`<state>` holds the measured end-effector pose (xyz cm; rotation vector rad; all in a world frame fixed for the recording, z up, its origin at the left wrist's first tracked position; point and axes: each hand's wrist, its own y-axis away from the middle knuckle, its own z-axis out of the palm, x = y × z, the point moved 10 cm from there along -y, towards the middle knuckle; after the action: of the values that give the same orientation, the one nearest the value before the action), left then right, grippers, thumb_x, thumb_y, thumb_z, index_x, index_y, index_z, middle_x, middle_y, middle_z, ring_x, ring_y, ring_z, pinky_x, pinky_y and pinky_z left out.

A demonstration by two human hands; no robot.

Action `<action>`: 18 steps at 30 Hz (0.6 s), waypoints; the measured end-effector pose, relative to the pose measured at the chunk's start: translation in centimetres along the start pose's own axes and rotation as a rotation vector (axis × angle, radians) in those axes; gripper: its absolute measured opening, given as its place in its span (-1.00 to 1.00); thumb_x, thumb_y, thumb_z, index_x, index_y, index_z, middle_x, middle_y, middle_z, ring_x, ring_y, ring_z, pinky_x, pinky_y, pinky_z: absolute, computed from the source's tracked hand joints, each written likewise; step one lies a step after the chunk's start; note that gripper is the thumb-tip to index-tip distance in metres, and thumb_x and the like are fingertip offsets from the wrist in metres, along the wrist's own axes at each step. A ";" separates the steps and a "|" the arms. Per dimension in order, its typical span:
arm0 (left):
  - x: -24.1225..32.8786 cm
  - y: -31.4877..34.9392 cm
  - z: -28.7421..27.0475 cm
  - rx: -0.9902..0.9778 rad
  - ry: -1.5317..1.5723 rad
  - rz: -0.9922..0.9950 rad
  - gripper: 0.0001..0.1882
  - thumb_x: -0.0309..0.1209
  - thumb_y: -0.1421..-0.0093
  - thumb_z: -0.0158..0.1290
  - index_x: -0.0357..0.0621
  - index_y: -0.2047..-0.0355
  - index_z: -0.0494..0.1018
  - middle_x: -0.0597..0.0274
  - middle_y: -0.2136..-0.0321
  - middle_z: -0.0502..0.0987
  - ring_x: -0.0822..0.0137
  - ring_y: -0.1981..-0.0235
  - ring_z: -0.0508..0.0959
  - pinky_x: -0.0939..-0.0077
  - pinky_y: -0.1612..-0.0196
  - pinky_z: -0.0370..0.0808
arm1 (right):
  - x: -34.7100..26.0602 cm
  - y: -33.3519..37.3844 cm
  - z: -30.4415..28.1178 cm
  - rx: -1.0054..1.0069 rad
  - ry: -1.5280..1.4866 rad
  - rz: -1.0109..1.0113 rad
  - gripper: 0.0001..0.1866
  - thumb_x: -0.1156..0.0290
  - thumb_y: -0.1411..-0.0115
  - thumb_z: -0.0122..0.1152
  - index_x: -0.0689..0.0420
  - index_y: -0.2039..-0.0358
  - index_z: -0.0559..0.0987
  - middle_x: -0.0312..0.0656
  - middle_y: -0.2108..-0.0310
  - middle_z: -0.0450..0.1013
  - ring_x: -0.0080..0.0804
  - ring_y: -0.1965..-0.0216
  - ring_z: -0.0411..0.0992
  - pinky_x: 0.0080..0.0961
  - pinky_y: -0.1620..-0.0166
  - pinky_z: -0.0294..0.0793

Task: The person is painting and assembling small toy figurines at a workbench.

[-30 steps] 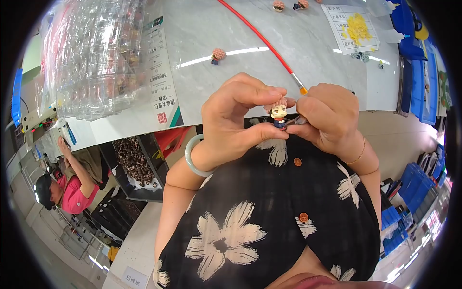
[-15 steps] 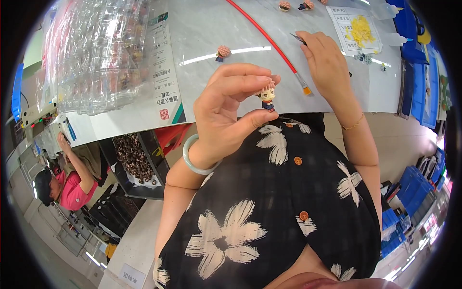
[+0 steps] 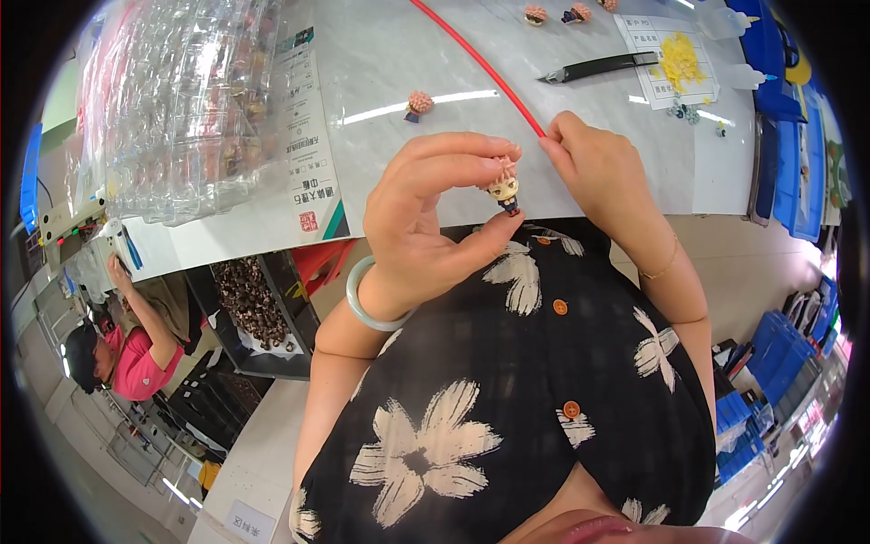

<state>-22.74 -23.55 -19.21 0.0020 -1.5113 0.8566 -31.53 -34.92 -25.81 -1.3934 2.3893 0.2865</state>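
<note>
My left hand [image 3: 426, 213] pinches a small pink-haired figurine [image 3: 505, 186] upright between thumb and fingertips, just over the table's near edge. My right hand [image 3: 603, 168] is closed round the lower part of a red-handled brush [image 3: 494, 72]; its bristles are hidden under the hand. Beyond that hand, a black craft knife [image 3: 598, 68] lies on the table with its blade pointing left. Another pink-haired figurine [image 3: 417, 106] lies beyond my left hand.
Several more figurines [image 3: 535, 15] lie at the far side. Yellow scraps [image 3: 680, 62] sit on a printed sheet at right, near clear squeeze bottles [image 3: 748, 77]. Stacked clear plastic trays [image 3: 181, 109] fill the left. A co-worker in a pink shirt [image 3: 145, 367] is at far left.
My right hand has let go of the craft knife, leaving it on the table, and moved nearer to take hold of the brush. The figurine in my left hand has tilted slightly.
</note>
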 end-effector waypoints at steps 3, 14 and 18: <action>0.0 0.2 -0.4 0.028 -0.105 0.022 -0.60 -0.72 0.28 0.14 -0.29 0.33 0.38 0.04 0.31 0.45 0.27 0.30 0.50 0.57 0.31 0.49 | 0.4 0.5 -1.5 -0.108 -0.355 0.158 -0.92 0.46 -0.07 0.00 0.17 0.42 0.34 -0.25 0.75 0.29 -0.43 0.71 0.26 -0.58 0.59 0.21; 0.6 0.6 1.3 0.024 -0.409 0.125 -0.64 -0.66 0.38 0.18 -0.27 0.44 0.44 0.10 0.44 0.51 0.34 0.47 0.53 0.64 0.41 0.49 | -4.3 3.2 -8.1 0.264 -0.696 -0.419 -0.85 0.62 0.10 -0.05 0.23 0.43 0.35 -0.20 0.53 0.38 -0.53 0.58 0.34 -0.67 0.49 0.32; 0.5 0.6 1.2 0.017 -0.481 0.108 -0.63 -0.65 0.39 0.20 -0.27 0.45 0.44 0.11 0.49 0.52 0.33 0.48 0.54 0.65 0.43 0.48 | -0.8 2.8 -7.8 0.367 -1.015 -0.184 -0.86 0.64 0.15 -0.04 0.22 0.48 0.38 -0.20 0.54 0.36 -0.51 0.56 0.35 -0.66 0.46 0.34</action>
<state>-24.09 -23.50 -18.94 0.1493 -1.9665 1.0015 -35.18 -35.62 -18.36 -0.9399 1.3815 0.3651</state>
